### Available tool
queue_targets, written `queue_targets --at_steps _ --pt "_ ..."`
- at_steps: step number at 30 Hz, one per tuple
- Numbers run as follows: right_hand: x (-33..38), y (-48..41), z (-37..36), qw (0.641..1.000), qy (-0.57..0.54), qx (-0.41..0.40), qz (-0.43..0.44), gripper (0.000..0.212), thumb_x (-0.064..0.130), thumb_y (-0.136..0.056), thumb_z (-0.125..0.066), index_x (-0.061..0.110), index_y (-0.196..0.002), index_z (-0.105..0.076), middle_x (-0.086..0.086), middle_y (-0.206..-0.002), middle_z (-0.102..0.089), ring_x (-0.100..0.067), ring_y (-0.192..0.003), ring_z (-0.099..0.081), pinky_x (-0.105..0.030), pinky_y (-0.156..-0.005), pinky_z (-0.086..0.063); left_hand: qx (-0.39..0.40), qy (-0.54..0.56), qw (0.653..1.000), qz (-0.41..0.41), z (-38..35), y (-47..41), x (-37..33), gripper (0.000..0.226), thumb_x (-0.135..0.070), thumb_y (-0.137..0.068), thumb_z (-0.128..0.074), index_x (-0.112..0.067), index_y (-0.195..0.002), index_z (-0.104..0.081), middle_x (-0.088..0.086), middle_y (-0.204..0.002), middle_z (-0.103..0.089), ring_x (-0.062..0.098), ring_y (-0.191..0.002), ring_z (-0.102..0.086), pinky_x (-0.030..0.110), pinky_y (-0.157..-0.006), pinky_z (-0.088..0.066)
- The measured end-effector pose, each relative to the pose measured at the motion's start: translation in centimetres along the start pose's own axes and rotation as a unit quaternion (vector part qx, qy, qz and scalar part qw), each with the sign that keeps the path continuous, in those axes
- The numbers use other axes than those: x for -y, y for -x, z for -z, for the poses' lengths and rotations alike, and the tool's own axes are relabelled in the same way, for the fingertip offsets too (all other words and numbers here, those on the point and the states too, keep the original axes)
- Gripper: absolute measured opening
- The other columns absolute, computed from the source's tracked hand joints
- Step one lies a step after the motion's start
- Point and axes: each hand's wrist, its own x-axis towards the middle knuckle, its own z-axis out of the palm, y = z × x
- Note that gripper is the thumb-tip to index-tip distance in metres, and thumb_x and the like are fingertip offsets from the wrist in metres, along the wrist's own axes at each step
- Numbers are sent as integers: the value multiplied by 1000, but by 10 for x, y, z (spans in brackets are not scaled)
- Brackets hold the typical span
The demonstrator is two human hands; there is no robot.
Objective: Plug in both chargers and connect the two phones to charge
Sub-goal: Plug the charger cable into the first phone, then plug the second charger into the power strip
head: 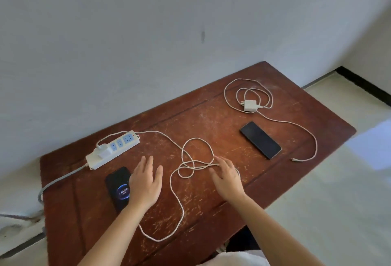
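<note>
A white power strip [118,146] lies at the table's left with one white charger [103,149] plugged into it. Its braided cable [177,202] loops across the middle of the table toward a phone [118,187] at the left front, whose screen is lit with a charging ring. My left hand [146,183] hovers flat over that phone's right side, fingers apart. My right hand [227,179] rests open on the cable's loops. A second charger [250,105] lies unplugged at the far right, its cable end [294,160] loose. A dark phone [260,139] lies beside it.
The worn brown wooden table [211,117] stands against a white wall [148,33]. The strip's grey cord [61,179] runs off the left edge to the floor. Pale tiled floor [338,202] lies to the right.
</note>
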Motion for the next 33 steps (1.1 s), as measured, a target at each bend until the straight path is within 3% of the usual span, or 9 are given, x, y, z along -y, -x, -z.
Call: queue_targets --at_steps 3,6,10,18,22,26,29,31,33 --pt "-23 1 28 996 -39 -62 -59 54 39 -101 -55 26 -151 -42 -1 -156 -38 -10 -108 -62 -34 -101 -50 23 -40 997 -67 -14 -15 -43 59 -45 -106 -34 -15 -157 -30 13 -169 -20 29 -155 -18 55 -124 -20" --pt "-47 -6 52 988 -60 -99 -98 53 38 -100 -56 26 -150 -42 -1 -155 -39 -10 -102 -61 -33 -99 -50 39 -63 991 -110 -32 -26 -83 60 -46 -106 -34 -16 -158 -29 12 -169 -17 29 -156 -16 55 -125 -18" --pt "-77 -33 81 987 -61 -91 -114 54 35 -101 -56 23 -151 -41 -3 -153 -41 -21 -120 -59 -36 -103 -48 57 -71 986 -137 -65 -45 -129 60 -45 -106 -37 -15 -157 -30 14 -169 -16 30 -155 -16 53 -124 -18" --pt "-123 -141 146 997 -24 -54 -42 64 25 -97 -61 17 -154 -32 -8 -153 -39 -26 -137 -44 -39 -104 -44 116 -132 982 -72 -144 -95 -201 62 -48 -106 -33 -19 -160 -21 10 -171 -5 30 -157 -5 52 -126 -14" --pt "-126 -203 164 998 9 -50 23 69 15 -95 -63 13 -155 -29 -16 -156 -35 -33 -140 -39 -45 -110 -41 137 -145 980 -24 -173 -105 -216 59 -46 -107 -31 -17 -159 -27 8 -171 -12 28 -157 -11 51 -125 -16" --pt "-115 -251 167 995 66 -27 70 76 9 -93 -58 14 -159 -20 -22 -164 -18 -40 -145 -29 -52 -113 -35 157 -174 972 1 -185 -97 -215 58 -43 -108 -29 -18 -160 -24 5 -172 -7 24 -158 -3 49 -125 -11" --pt "-116 -274 163 985 138 30 96 79 18 -96 -56 20 -161 -10 -21 -168 -5 -42 -151 -14 -56 -119 -20 164 -195 967 1 -185 -93 -217 59 -40 -108 -32 -19 -161 -19 4 -172 -4 23 -158 0 48 -126 -10" --pt "-119 -282 162 973 188 58 123 72 24 -98 -57 24 -159 -20 -17 -168 -11 -40 -152 -13 -60 -120 -11 171 -200 965 10 -184 -94 -220 59 -40 -107 -35 -19 -161 -18 3 -172 -3 23 -158 0 49 -126 -11" --pt "-121 -285 163 967 202 45 147 57 20 -96 -61 24 -149 -41 -15 -160 -32 -37 -147 -27 -61 -119 -10 178 -193 965 23 -181 -97 -224 59 -40 -107 -35 -20 -161 -20 2 -172 -3 22 -158 0 49 -126 -13"
